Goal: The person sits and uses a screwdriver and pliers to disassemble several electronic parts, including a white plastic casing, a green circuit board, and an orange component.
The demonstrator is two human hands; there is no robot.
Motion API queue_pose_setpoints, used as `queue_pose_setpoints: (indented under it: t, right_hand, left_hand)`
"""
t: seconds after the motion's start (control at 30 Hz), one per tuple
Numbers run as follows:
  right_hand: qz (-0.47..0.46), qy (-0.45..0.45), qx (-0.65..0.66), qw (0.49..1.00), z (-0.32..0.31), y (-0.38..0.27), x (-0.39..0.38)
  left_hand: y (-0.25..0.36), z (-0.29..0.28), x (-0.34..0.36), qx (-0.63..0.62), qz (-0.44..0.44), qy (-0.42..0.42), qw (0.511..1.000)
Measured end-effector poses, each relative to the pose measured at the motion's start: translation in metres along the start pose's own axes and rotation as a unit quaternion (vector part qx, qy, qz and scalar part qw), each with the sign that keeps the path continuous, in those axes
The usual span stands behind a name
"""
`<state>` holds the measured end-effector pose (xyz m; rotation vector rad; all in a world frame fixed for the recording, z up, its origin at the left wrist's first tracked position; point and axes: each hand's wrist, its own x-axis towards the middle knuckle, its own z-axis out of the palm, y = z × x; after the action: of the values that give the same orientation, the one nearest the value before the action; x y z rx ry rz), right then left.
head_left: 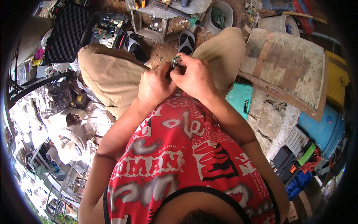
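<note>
Between my two hands, just above my lap, is a small green circuit board with a silvery metal part. My left hand is closed, its thumb and fingers pressed together at the board's left side. My right hand pinches the board between thumb and curled fingers from the right. Much of the piece is covered by my fingers, so its exact kind cannot be made out.
Ahead stands a low wooden bench with tools on it. A pale bucket beside it holds green boards. An open black case with small parts lies front left. On the right are a wooden panel and a teal case.
</note>
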<state>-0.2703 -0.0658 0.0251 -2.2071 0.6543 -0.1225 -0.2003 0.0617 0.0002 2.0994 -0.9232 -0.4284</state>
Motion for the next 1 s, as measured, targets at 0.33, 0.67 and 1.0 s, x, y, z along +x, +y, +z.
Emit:
queue_pose_setpoints:
  t: [0.33, 0.67, 1.0]
  right_hand:
    - [-0.005, -0.029, -0.017, 0.999, 0.000, 0.006, 0.003]
    - [0.016, -0.114, 0.095, 0.989, -0.024, 0.045, 0.025]
    - [0.047, -0.119, 0.176, 0.976, -0.028, 0.063, 0.019]
  left_hand:
    - [-0.005, -0.005, 0.004, -0.091, -0.060, -0.037, 0.993]
    - [-0.034, 0.002, 0.000, -0.265, -0.126, -0.074, 0.953]
    - [-0.052, -0.024, 0.020, -0.519, -0.159, -0.117, 0.831]
